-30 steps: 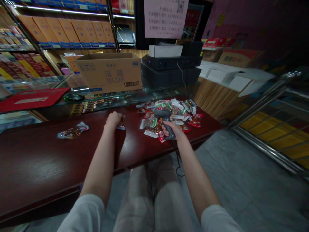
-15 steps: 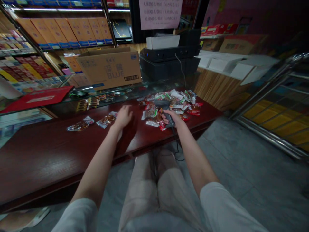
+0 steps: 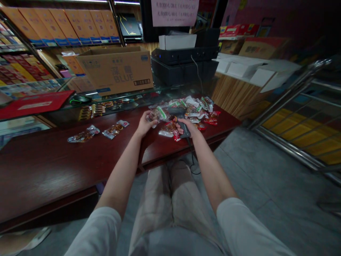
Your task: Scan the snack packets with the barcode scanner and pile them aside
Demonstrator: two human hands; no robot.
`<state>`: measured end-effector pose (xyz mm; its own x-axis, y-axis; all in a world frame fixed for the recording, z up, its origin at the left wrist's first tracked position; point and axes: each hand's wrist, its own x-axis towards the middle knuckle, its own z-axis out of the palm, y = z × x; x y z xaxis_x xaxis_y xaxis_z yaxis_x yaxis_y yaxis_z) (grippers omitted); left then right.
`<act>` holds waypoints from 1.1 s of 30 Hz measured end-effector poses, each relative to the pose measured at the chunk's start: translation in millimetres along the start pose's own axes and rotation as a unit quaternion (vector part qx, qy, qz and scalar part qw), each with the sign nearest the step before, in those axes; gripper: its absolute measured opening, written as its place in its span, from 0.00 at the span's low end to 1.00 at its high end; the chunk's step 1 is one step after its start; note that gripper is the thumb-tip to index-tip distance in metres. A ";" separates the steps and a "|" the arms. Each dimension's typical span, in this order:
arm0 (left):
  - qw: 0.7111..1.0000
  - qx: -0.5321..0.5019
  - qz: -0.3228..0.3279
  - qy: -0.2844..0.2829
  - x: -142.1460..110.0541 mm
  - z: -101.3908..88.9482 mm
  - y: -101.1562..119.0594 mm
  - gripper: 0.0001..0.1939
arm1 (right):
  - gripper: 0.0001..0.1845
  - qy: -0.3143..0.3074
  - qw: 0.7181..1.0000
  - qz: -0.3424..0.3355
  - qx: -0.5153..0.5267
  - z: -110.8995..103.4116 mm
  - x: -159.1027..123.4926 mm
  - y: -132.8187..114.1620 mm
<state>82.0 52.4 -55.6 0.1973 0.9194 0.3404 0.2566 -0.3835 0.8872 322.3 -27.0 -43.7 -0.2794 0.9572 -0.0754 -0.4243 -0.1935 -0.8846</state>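
Note:
My left hand [image 3: 146,124] pinches the near left edge of a clear snack packet [image 3: 159,114] with a green and white label, lifted a little at the left side of the pile. My right hand [image 3: 187,128] is wrapped round the grip of a dark barcode scanner [image 3: 178,111], its head pointing left toward that packet. A cord hangs from the scanner's handle past the table edge. Under and behind the scanner lies a heap of snack packets [image 3: 195,106], some with red wrapping. Two packets lie apart on the left: one packet [image 3: 84,134] and another packet [image 3: 115,129].
The dark red table [image 3: 53,167] runs along my front. Behind it, a glass counter holds an open cardboard box [image 3: 117,73], a red folder [image 3: 37,104] and a black machine [image 3: 183,69]. A metal rail [image 3: 290,96] stands at the right.
My left hand let go of a packet on the left, beside the other one, then moved right and took hold of a packet from the pile. My right hand keeps the scanner.

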 end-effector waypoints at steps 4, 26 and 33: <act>0.993 -0.070 0.014 0.092 1.1 0.5 1.4 0.36 | 0.18 -0.004 1.000 0.004 -0.009 1.4 -2.2 -1.6; 0.983 -0.025 -0.045 0.174 -6.7 5.5 22.0 0.18 | 0.16 -0.032 0.999 0.001 -0.035 1.3 -5.4 0.0; 0.982 -0.008 -0.060 0.180 -1.5 0.7 16.8 0.22 | 0.17 -0.020 0.999 -0.018 -0.024 7.6 -9.8 -2.2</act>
<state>86.7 44.5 -41.4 -0.1813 0.9301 0.3194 0.2418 -0.2726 0.9312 319.4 -37.6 -37.5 -0.2996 0.9537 -0.0246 -0.3938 -0.1472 -0.9073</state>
